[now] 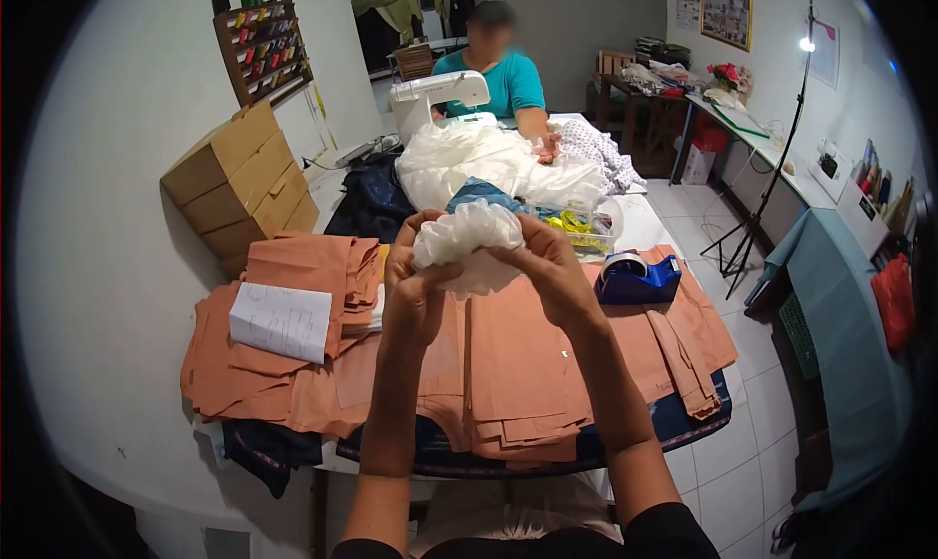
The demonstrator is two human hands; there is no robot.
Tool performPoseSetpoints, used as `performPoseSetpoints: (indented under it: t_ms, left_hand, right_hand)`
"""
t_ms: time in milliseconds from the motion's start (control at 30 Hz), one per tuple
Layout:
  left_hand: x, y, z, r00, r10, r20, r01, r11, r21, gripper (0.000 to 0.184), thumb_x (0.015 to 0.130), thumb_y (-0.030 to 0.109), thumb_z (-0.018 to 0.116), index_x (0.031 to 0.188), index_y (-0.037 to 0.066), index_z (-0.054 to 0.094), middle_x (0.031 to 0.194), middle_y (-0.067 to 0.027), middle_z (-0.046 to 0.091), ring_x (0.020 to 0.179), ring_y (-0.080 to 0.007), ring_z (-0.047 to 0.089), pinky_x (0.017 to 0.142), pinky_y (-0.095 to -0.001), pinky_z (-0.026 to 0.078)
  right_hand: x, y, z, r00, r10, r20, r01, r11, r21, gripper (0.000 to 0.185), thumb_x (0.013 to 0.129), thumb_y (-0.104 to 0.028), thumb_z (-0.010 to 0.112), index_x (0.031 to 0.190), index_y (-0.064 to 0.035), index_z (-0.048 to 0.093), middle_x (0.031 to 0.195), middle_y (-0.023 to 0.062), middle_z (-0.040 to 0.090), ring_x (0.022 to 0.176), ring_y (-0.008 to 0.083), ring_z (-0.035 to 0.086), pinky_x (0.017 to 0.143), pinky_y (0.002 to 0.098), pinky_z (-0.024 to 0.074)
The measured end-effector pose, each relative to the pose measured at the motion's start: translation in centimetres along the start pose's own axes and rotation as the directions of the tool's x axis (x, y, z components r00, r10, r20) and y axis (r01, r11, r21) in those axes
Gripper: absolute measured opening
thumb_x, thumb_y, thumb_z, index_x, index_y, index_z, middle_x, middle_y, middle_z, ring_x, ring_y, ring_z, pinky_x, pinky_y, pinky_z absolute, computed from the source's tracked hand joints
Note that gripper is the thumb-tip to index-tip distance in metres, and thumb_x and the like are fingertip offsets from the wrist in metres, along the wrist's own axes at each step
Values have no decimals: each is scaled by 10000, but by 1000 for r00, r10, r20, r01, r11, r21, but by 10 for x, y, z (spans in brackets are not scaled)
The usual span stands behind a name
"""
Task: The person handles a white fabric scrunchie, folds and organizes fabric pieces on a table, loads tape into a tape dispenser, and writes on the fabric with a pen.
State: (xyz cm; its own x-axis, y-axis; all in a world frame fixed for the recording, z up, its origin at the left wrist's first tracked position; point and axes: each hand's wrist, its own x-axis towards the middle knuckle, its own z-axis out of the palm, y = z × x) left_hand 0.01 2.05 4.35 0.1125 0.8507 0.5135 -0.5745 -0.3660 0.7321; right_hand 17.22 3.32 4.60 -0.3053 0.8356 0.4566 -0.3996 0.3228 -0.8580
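A gathered piece of sheer white fabric [471, 235] is held up in the middle of the view, above the table. My left hand [415, 280] is closed on its left side, and my right hand [549, 266] pinches its right side. Below lie stacks of orange-brown pieces [523, 364] that look like paper or fabric. A sheet with line drawings [280, 322] rests on the left stack. To the right of my right hand stands a blue tape dispenser [640, 281].
Across the table a person in a teal top [513, 82] sits behind a white sewing machine [420, 98] and heaped white fabric [459, 158]. A clear box [596, 229] holds yellow items. Cardboard boxes [239, 183] stand left, a light stand [796, 119] right.
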Motion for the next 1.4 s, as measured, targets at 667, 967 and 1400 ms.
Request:
performPoseSetpoints:
  t_ms: [667,967,1400]
  left_hand:
    - [-3,-4,22,995,29,-92,-4,964,265,282,826,64,674,1076,23,549,903,-47,652,795,-103,622,779,-252,499]
    - [0,-8,5,986,28,-167,-9,993,118,195,850,42,652,1012,44,544,907,-66,658,808,-120,634,777,-254,502]
    - [3,-4,2,995,-75,-71,63,986,-153,281,837,95,678,1073,18,545,1002,-90,643,870,-125,626,777,-264,496]
  right_hand:
    - [0,2,1,979,-108,-171,107,994,-18,264,835,-172,705,993,-8,572,861,7,599,747,55,555,703,198,451]
    - [-3,-1,15,951,-270,-151,170,864,-473,267,871,-162,640,1074,8,601,881,26,628,813,105,599,818,267,465]
    - [1,2,-13,978,-122,-168,132,990,48,236,826,-35,634,1057,11,617,966,56,651,860,112,615,797,251,484]
